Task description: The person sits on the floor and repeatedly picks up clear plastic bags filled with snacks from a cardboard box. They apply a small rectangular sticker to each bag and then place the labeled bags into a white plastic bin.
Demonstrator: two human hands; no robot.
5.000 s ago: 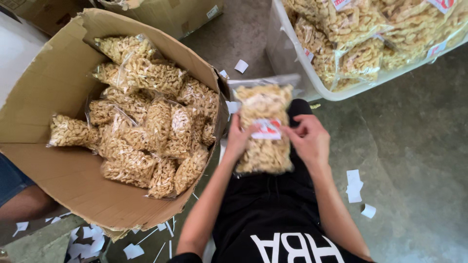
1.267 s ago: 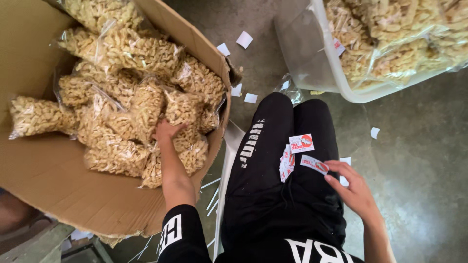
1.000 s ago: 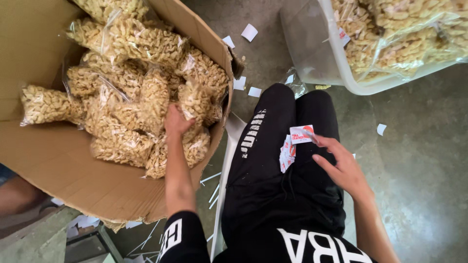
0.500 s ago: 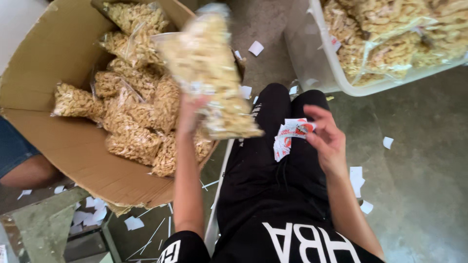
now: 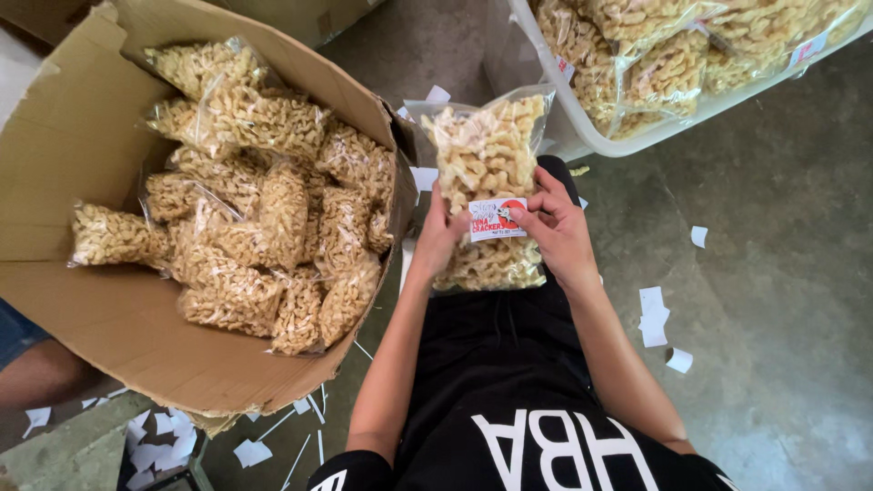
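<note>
A large open cardboard box (image 5: 118,318) at the left holds a heap of clear bags of pale crackers (image 5: 264,236). A white plastic tub (image 5: 582,118) of similar bags sits at the upper right. Over the person's lap, a clear cracker bag (image 5: 482,155) is gripped by the left hand (image 5: 439,238) and right hand (image 5: 556,227), fingers curled closed around its sides, the right thumb pressing on a small label (image 5: 497,218).

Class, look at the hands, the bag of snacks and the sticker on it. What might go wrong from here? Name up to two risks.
1. The sticker looks pressed over lumpy snacks, so it may crease or sit crooked on the clear bag.
2. The left hand and right hand grip the bag's middle; squeezing could crush the brittle pieces inside.
</note>
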